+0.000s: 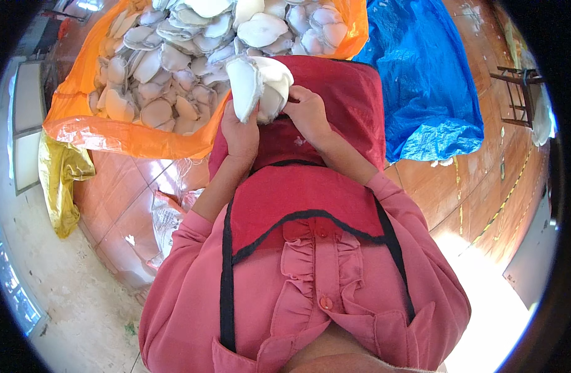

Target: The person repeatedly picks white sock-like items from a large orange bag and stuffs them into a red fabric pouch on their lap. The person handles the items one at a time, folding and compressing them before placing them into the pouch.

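Over my lap I hold a small cluster of white cup-shaped pads (246,87) with fuzzy, ragged edges. My left hand (241,132) is closed round the lower left of the cluster, its thumb against the pads. Fingers of my right hand (308,113) pinch at the right edge of the cluster. Beneath both hands lies the red apron (344,93) with black trim. Just beyond, a large heap of similar white pads (158,60) fills an orange plastic sack (136,138) whose mouth is spread wide.
A blue plastic sack or sheet (431,81) lies to the right of my lap. On the left, a yellow sack (65,186) hangs beside the orange one. A white and red bag (166,217) is on the tiled floor. A dark-framed stool or rack (518,96) stands far right.
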Action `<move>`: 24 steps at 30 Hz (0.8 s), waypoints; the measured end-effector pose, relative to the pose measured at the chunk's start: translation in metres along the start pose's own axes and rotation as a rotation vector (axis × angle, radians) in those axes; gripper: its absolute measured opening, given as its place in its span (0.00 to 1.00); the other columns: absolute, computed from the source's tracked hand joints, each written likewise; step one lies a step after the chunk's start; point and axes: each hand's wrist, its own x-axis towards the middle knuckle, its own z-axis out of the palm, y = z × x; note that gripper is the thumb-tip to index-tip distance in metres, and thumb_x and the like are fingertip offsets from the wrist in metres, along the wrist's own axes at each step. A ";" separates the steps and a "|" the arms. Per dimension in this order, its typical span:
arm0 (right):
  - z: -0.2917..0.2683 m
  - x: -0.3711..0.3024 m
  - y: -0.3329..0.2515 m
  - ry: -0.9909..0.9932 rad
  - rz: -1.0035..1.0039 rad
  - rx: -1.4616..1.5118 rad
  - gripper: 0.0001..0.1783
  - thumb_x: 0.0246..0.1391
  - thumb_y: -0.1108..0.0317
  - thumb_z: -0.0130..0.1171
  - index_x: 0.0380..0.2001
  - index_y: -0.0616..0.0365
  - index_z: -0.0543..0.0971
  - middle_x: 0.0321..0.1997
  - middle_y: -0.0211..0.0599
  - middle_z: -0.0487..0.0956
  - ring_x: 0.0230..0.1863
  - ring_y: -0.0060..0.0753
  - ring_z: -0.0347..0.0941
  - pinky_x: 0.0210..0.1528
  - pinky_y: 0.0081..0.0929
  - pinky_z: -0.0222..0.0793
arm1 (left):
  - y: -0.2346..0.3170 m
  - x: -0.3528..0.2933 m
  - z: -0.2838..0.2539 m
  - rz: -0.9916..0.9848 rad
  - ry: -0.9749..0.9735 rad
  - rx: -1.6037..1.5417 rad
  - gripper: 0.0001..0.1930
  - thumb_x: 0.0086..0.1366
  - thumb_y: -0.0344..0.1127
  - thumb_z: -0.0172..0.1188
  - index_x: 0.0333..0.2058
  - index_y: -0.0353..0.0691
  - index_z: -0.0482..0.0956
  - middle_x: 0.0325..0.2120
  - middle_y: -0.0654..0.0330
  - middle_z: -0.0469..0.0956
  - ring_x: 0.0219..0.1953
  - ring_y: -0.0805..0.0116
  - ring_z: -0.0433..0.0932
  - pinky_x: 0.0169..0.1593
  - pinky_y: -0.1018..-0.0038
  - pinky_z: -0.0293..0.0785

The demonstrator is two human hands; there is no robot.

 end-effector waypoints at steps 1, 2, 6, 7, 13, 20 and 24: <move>-0.001 0.000 0.001 -0.031 0.075 0.043 0.15 0.46 0.68 0.63 0.40 0.60 0.83 0.38 0.47 0.82 0.39 0.36 0.80 0.43 0.28 0.73 | 0.006 -0.001 0.001 0.001 0.001 -0.012 0.09 0.62 0.28 0.62 0.41 0.33 0.79 0.38 0.57 0.80 0.40 0.69 0.77 0.45 0.71 0.72; -0.002 -0.001 0.000 -0.062 0.149 0.087 0.16 0.47 0.70 0.64 0.41 0.59 0.83 0.40 0.44 0.83 0.40 0.29 0.80 0.44 0.25 0.72 | 0.012 -0.001 0.002 -0.009 -0.014 -0.008 0.09 0.62 0.29 0.62 0.41 0.33 0.79 0.37 0.57 0.80 0.40 0.69 0.77 0.45 0.71 0.72; -0.001 -0.003 -0.012 -0.088 0.196 0.225 0.15 0.49 0.69 0.61 0.41 0.61 0.82 0.39 0.47 0.83 0.39 0.27 0.80 0.42 0.24 0.72 | 0.021 -0.003 0.000 -0.025 -0.073 0.025 0.09 0.63 0.27 0.61 0.41 0.33 0.79 0.35 0.59 0.81 0.38 0.70 0.78 0.44 0.72 0.73; -0.003 0.000 -0.006 -0.115 0.183 0.053 0.15 0.50 0.69 0.60 0.41 0.61 0.82 0.38 0.47 0.83 0.38 0.27 0.80 0.42 0.24 0.72 | 0.020 -0.004 -0.001 -0.021 -0.090 0.036 0.08 0.63 0.27 0.60 0.41 0.33 0.79 0.34 0.59 0.81 0.38 0.71 0.78 0.44 0.73 0.73; 0.005 -0.006 0.040 -0.223 0.130 -0.254 0.15 0.50 0.66 0.57 0.39 0.61 0.82 0.34 0.53 0.82 0.36 0.42 0.80 0.41 0.32 0.73 | 0.028 -0.003 -0.004 0.004 -0.095 -0.064 0.09 0.62 0.21 0.55 0.40 0.32 0.79 0.34 0.63 0.81 0.39 0.75 0.77 0.44 0.77 0.72; 0.010 -0.012 0.013 -0.072 0.360 0.435 0.12 0.51 0.74 0.57 0.39 0.66 0.82 0.38 0.36 0.84 0.39 0.25 0.77 0.45 0.25 0.71 | 0.030 0.006 -0.004 0.064 -0.170 0.012 0.10 0.61 0.20 0.55 0.41 0.33 0.79 0.35 0.63 0.82 0.40 0.75 0.77 0.45 0.77 0.73; 0.008 -0.013 0.007 -0.031 0.389 0.500 0.14 0.54 0.77 0.56 0.44 0.66 0.80 0.42 0.36 0.82 0.41 0.25 0.77 0.48 0.24 0.72 | 0.029 0.005 -0.004 0.004 -0.209 -0.024 0.11 0.61 0.21 0.56 0.43 0.34 0.80 0.37 0.62 0.82 0.41 0.75 0.78 0.46 0.76 0.73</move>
